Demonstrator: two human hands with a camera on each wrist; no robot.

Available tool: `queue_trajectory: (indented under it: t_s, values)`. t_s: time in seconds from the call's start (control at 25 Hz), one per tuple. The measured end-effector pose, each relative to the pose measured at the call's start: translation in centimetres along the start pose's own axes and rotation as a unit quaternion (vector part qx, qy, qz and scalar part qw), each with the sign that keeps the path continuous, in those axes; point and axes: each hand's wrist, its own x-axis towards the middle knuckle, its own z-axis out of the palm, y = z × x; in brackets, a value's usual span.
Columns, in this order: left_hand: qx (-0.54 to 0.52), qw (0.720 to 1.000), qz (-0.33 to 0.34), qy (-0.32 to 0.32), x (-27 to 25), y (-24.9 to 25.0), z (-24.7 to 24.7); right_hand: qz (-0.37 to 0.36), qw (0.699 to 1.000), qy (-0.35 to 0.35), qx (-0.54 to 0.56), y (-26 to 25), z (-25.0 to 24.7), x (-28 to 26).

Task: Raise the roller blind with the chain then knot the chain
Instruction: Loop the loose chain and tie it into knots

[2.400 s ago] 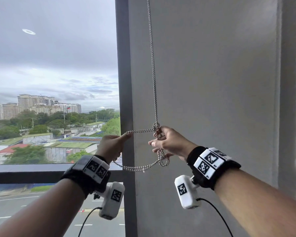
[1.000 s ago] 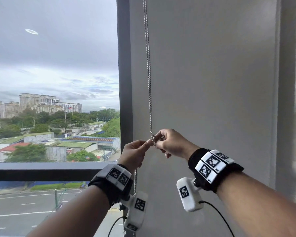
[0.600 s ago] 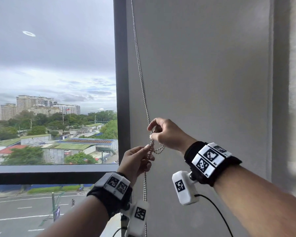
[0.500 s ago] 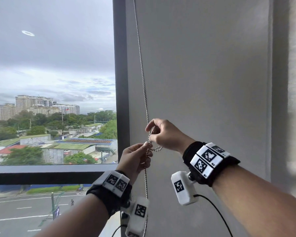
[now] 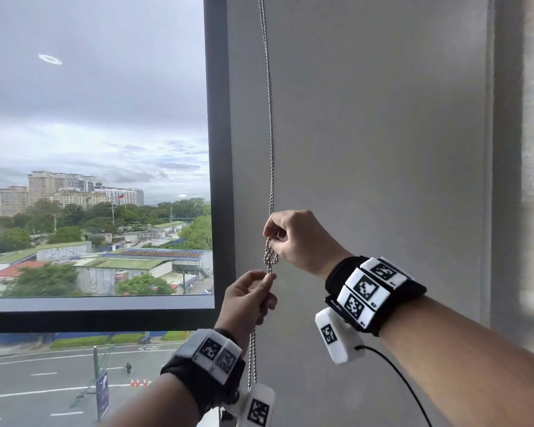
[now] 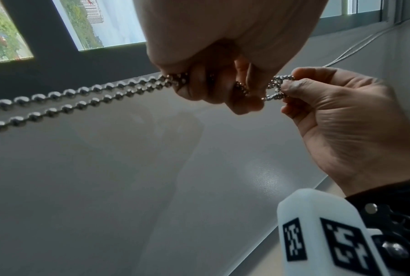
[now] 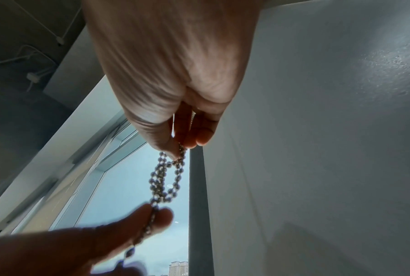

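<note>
- The silver metal ball chain point(image 5: 270, 143) gleams pale against the plain grey wall point(image 5: 383, 134).
- The dark grey window frame point(image 5: 218, 149) borders a cloudy grey-blue sky at upper left.
- Black wrist straps point(image 5: 376, 288) carry white blocks with black square-patterned markers.

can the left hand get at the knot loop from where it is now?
Probably yes. The left hand pinches the chain directly under the knot loop, with nothing between them. The right hand holds the loop's top, so only the lower part is free.
</note>
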Motion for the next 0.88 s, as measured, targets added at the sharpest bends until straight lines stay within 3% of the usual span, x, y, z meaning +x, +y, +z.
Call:
queue_trajectory:
  t_s: [0.2, 0.56, 0.68, 0.88]
  values:
    - [-0.095, 0.995, 0.013, 0.005, 0.7, 1.5, 0.4, -0.016, 1.0, 0.0, 0.011, 0.2, 0.7, 0.3]
    - [-0.06, 0.998, -0.008, -0.008, 0.2, 0.0, -0.2, -0.053, 0.998, 0.026, 0.031, 0.3, 1.3, 0.8]
    - [-0.046, 0.999, -0.016, -0.009, 0.1, -0.7, -0.5, -0.018, 0.999, 0.03, 0.027, 0.2, 1.3, 0.7]
    - [-0.024, 0.999, -0.026, -0.01, -0.3, -1.8, -0.8, 0.133, 0.99, 0.015, 0.038, 0.4, 2.1, 0.2]
